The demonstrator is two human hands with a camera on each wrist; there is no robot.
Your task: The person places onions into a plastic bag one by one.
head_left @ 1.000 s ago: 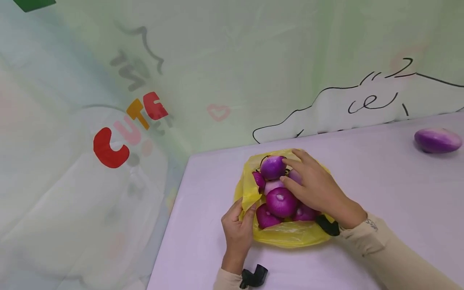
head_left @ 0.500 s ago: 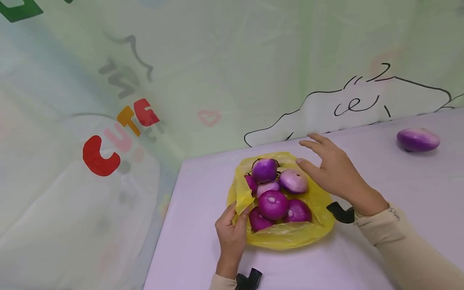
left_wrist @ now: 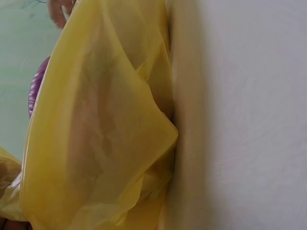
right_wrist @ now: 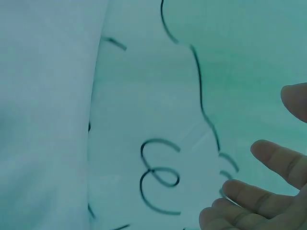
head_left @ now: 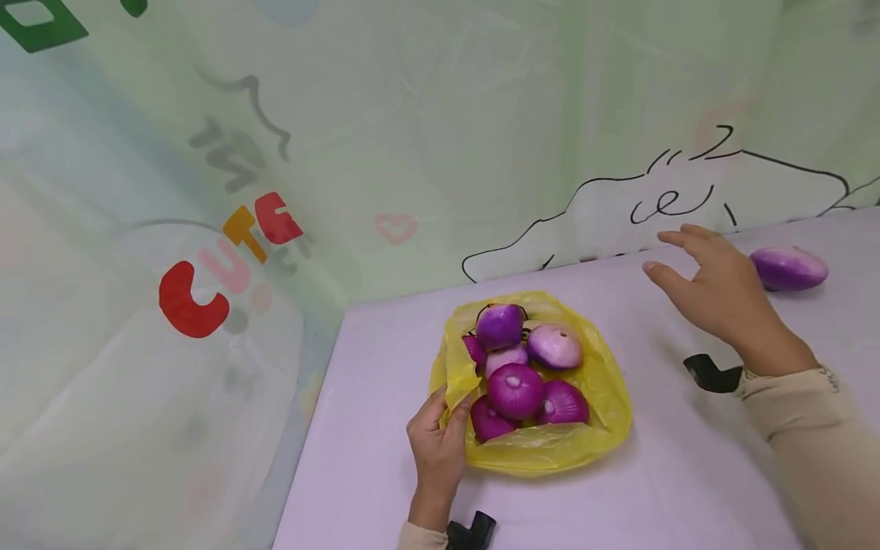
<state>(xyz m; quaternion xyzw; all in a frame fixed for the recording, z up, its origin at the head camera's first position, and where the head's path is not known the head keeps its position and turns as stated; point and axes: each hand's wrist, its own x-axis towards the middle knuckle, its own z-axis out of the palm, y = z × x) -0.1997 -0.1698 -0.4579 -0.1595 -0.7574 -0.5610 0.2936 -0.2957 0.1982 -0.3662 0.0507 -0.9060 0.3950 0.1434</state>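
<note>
A yellow plastic bag [head_left: 608, 412] lies with its mouth spread, holding several purple onions [head_left: 516, 391] and rounder purple-and-white vegetables [head_left: 555, 346]. My left hand [head_left: 436, 447] pinches the bag's near left rim between thumb and fingers. In the left wrist view the bag's side [left_wrist: 110, 129] fills much of the frame, and a ribbed purple edge [left_wrist: 37, 88] shows behind it. My right hand [head_left: 725, 294] is over the table right of the bag, fingers spread and holding nothing. Close beyond its fingers and knuckles sits an oval purple-and-white vegetable [head_left: 794, 269], partly overlapped by the hand.
The table has a pale lilac cover [head_left: 385, 367]. A green printed backdrop [head_left: 481, 137] rises at its back edge, and a pale curtain with coloured letters [head_left: 192, 298] hangs at the left.
My right hand has left the vegetables in the bag and moved right toward the oval purple vegetable. My left hand keeps its pinch on the bag's rim; the head view has shifted slightly.
</note>
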